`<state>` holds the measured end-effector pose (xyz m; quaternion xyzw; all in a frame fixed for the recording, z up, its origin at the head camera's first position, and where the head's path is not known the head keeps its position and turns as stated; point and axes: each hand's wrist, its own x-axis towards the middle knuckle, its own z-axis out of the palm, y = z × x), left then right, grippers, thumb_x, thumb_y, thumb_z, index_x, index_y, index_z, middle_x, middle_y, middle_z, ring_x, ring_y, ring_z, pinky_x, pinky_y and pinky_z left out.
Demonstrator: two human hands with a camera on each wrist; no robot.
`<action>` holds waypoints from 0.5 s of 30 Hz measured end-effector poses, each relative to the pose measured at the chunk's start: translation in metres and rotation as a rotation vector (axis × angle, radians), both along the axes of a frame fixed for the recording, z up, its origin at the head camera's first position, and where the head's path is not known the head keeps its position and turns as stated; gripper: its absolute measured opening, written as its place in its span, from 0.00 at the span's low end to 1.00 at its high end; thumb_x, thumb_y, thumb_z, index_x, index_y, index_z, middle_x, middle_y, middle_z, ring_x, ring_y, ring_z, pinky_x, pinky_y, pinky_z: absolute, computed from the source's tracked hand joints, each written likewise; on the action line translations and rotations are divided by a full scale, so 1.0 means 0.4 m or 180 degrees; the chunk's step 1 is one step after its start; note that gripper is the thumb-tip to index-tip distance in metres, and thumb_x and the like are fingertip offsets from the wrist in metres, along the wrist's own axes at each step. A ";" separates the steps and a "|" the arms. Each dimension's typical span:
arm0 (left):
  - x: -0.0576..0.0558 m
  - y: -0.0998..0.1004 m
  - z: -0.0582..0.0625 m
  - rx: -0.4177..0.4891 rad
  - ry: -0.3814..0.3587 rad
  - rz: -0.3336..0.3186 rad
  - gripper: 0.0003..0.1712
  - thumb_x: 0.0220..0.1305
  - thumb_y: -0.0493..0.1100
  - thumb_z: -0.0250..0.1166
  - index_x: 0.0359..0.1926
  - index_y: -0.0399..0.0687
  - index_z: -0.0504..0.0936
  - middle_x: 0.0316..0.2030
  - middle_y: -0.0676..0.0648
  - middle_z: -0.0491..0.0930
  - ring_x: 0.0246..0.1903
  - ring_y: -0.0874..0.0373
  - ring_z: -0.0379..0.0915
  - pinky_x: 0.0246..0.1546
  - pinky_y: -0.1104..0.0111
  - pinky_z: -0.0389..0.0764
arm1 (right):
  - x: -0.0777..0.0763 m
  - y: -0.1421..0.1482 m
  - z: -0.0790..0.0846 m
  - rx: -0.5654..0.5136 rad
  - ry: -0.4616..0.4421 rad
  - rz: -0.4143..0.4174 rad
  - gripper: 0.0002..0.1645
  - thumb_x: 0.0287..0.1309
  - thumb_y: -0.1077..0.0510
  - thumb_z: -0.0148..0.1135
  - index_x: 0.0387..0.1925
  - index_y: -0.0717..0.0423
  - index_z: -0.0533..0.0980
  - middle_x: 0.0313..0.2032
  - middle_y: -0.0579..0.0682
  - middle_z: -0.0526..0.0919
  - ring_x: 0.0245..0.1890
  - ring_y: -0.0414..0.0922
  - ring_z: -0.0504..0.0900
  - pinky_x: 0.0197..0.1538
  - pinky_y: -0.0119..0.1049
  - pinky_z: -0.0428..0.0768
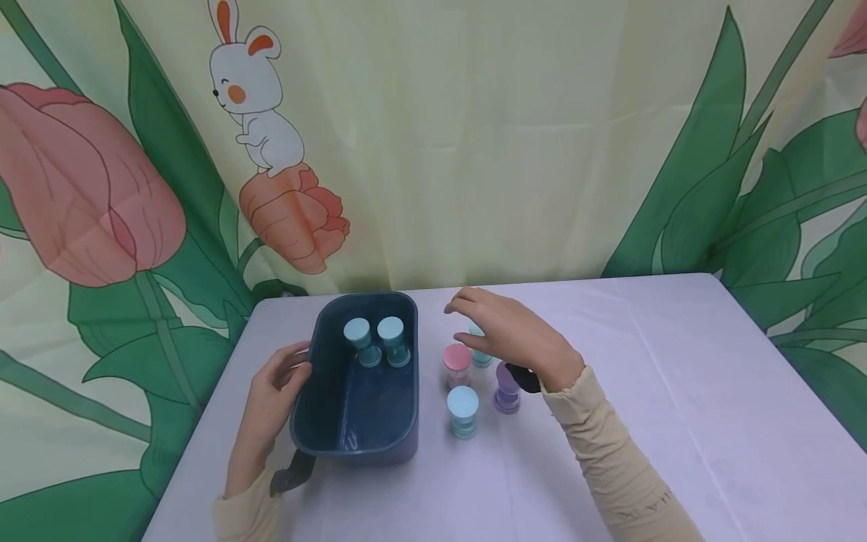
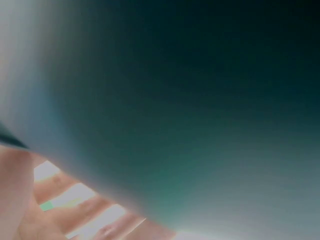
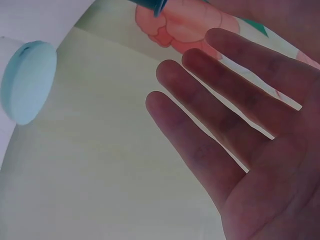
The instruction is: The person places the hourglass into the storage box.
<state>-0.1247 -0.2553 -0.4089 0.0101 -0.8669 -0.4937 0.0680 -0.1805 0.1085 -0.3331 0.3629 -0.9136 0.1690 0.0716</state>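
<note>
My left hand point(image 1: 274, 391) rests against the left side of a dark blue plastic bin point(image 1: 352, 457), fingertips right at its rim. The left wrist view shows its fingers point(image 2: 82, 212) fairly straight beside the blurred bin wall. Inside the bin, toward the far end, lie two light blue hourglass-shaped pieces point(image 1: 357, 329) with round flat ends. My right hand point(image 1: 518, 331) hovers over the group at the bin's right, its fingers point(image 3: 195, 135) spread and holding nothing. Below it are a pink piece point(image 1: 457, 358), a purple piece point(image 1: 506, 391) partly hidden by the wrist, and a light blue piece point(image 1: 482, 358) largely covered by the hand.
Another light blue piece point(image 1: 463, 406) stands nearer the front, right of the bin. A white cloth point(image 1: 609, 467) covers the table. Behind its far edge hangs a printed curtain point(image 1: 474, 150) with a rabbit, a carrot and tulips.
</note>
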 end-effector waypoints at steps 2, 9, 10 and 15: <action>-0.001 0.001 -0.001 -0.0025 0.0024 -0.0002 0.26 0.73 0.53 0.58 0.67 0.49 0.71 0.60 0.41 0.77 0.57 0.55 0.74 0.49 0.85 0.71 | 0.004 0.010 -0.002 0.0020 -0.0037 -0.0030 0.23 0.57 0.57 0.72 0.55 0.55 0.79 0.52 0.48 0.80 0.53 0.44 0.79 0.54 0.39 0.81; -0.003 -0.002 -0.005 0.0014 0.0038 -0.0040 0.26 0.73 0.52 0.58 0.67 0.49 0.72 0.60 0.42 0.77 0.51 0.74 0.72 0.49 0.86 0.71 | 0.020 0.043 -0.016 -0.0032 -0.0096 -0.0050 0.21 0.59 0.56 0.70 0.54 0.54 0.79 0.51 0.47 0.80 0.52 0.43 0.80 0.53 0.39 0.82; -0.002 -0.002 -0.004 0.0005 0.0029 -0.0034 0.26 0.73 0.52 0.58 0.67 0.50 0.71 0.60 0.42 0.77 0.51 0.74 0.72 0.49 0.86 0.71 | 0.022 0.046 -0.019 -0.0038 -0.0095 -0.0045 0.20 0.60 0.55 0.69 0.53 0.54 0.79 0.51 0.47 0.80 0.52 0.43 0.80 0.53 0.39 0.82; 0.003 -0.002 0.000 -0.0028 -0.0035 -0.0009 0.27 0.73 0.54 0.57 0.68 0.51 0.71 0.61 0.42 0.76 0.57 0.56 0.74 0.48 0.86 0.70 | 0.034 0.062 -0.033 -0.0051 -0.0155 -0.0052 0.19 0.60 0.56 0.69 0.53 0.54 0.79 0.51 0.48 0.81 0.51 0.43 0.81 0.53 0.40 0.82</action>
